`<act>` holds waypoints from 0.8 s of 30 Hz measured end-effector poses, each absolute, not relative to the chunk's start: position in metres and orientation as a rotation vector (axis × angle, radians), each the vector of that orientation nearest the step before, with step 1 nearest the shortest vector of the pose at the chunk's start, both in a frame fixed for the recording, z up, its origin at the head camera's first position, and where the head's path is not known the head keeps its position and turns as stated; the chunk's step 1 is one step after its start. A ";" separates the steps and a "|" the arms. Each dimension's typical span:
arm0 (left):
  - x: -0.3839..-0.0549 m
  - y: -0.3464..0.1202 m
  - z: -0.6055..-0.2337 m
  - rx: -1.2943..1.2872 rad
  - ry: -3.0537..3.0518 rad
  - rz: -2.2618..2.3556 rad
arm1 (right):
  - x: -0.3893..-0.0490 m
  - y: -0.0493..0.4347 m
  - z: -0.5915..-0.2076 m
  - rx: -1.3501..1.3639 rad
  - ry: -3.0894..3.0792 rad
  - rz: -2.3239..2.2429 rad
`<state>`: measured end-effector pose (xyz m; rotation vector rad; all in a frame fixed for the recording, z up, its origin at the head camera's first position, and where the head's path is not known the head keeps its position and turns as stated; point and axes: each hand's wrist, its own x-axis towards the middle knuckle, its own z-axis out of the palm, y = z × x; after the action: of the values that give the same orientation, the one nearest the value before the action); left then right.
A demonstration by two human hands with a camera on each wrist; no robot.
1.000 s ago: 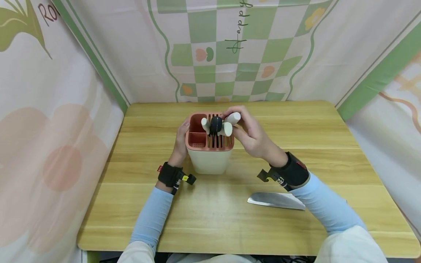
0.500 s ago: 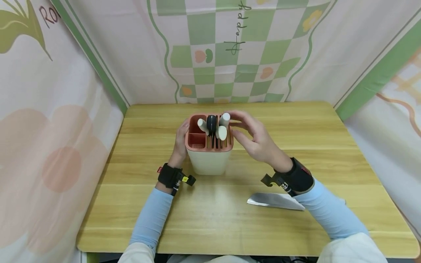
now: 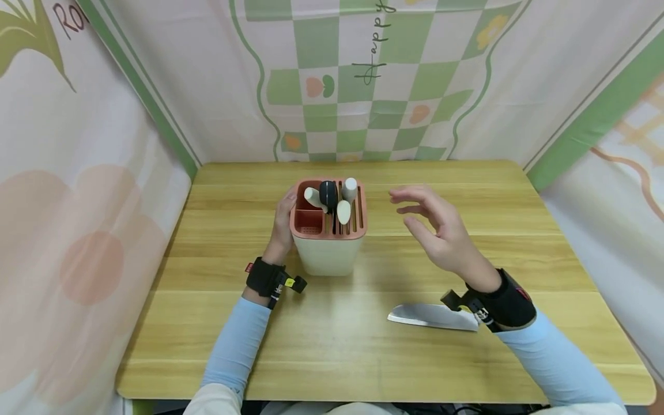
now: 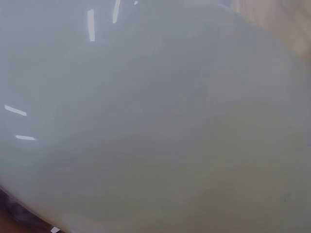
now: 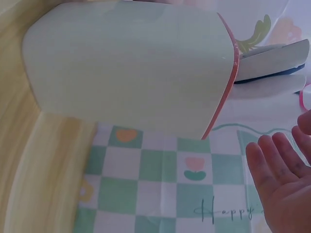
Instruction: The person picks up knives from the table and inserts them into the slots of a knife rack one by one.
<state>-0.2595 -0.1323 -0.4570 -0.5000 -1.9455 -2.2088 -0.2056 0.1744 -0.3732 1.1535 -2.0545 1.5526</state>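
Observation:
A cream knife holder [image 3: 329, 256] with a coral slotted top stands upright on the table. In its slots are knives with white handles [image 3: 350, 189] and one black handle [image 3: 328, 195]. My left hand [image 3: 282, 225] rests along the holder's left side, its fingertips near the back corner. To the right of the holder, apart from it, my right hand [image 3: 438, 227] hangs in the air with loosely bent fingers and holds nothing. Below it a knife with a broad silver blade [image 3: 433, 316] lies flat; my right wrist hides its handle. The left wrist view shows mostly the holder's pale wall [image 4: 155, 116].
The wooden table [image 3: 337, 346] carries all of this. At its back edge hangs a green-checked curtain [image 3: 358, 86], with more printed cloth at both sides. Two compartments [image 3: 309, 222] make up the left part of the holder's top.
My right hand has let go of a white handle and moved right, away from the holder. The handles now stand more upright. My left hand has kept its place at the holder.

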 end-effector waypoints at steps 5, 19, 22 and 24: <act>-0.258 -0.132 -0.457 -0.476 -1.933 -2.220 | -0.196 0.192 -0.387 1.117 -2.096 1.534; -0.260 -0.129 -0.458 -0.528 -1.868 -2.240 | -0.169 0.257 -0.413 0.882 -2.420 1.360; -0.260 -0.128 -0.458 -0.514 -1.870 -2.236 | -0.161 0.270 -0.421 0.805 -2.507 1.297; -0.260 -0.128 -0.458 -0.509 -1.864 -2.241 | -0.156 0.278 -0.426 0.756 -2.559 1.268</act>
<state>-0.2600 -0.1277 -0.4581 -0.5088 -1.8643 -2.2410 -0.1560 0.2781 -0.4265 0.7561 -2.5594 1.2676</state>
